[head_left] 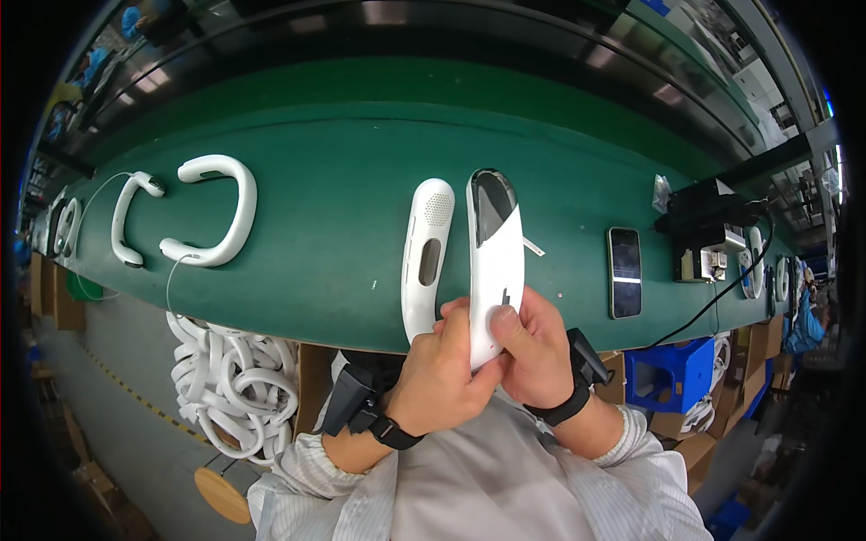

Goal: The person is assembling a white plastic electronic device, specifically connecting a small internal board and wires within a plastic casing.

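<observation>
My left hand (442,383) and my right hand (538,353) are both closed on a white curved neckband device (496,279) over the table's near edge. The right thumb presses on its face near the lower end, beside a small dark mark. Its upper end has a glossy dark panel. Just left of it stands a second white arm (420,270) with a dotted grille and an oval slot. My left fingers hide its lower end, so I cannot tell whether the two arms join.
Two white U-shaped neckbands (242,212) with thin cables lie on the green table (316,216) at left. A phone (624,272) and a black-and-silver apparatus (708,234) with a cable sit at right. Below are piled white bands (236,383) and a blue stool (669,374).
</observation>
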A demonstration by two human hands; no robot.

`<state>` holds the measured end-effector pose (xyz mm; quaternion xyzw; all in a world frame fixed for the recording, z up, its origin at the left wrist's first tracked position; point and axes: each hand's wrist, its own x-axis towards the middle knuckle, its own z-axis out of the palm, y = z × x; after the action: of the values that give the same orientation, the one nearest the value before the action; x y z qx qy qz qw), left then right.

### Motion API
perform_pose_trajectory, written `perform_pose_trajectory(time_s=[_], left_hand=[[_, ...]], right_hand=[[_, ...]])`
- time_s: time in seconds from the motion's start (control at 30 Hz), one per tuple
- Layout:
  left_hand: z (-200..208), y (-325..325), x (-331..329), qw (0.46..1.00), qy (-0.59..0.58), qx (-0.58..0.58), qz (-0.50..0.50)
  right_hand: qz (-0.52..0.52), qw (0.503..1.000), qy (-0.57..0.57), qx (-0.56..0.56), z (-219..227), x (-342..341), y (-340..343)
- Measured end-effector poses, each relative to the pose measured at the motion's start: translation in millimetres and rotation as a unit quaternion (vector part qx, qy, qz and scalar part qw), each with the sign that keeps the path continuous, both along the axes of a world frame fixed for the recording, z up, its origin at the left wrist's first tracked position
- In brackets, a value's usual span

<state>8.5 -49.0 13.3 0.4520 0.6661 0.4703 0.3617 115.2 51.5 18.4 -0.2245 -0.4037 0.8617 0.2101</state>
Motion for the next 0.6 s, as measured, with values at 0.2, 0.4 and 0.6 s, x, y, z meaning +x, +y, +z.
perform_pose_trajectory(time_s=[0.2,0.4,0.6], left_hand=[[-3.3,2.2,3.5,0.999,0.016,0.035,0.032],[0.3,-2.3,0.6,0.999,0.012,0.036,0.022],[-0.9,-5.6,4.6,1.0,-0.013,0.017,0.009]], right_hand=[[0.028,0.999,0.007,-0.039,-0.4,-2.4,7.2],[0.039,0.999,0.013,-0.033,4.2,-1.5,3.4],[0.05,0.999,-0.013,-0.012,-2.9,9.3,-2.5]])
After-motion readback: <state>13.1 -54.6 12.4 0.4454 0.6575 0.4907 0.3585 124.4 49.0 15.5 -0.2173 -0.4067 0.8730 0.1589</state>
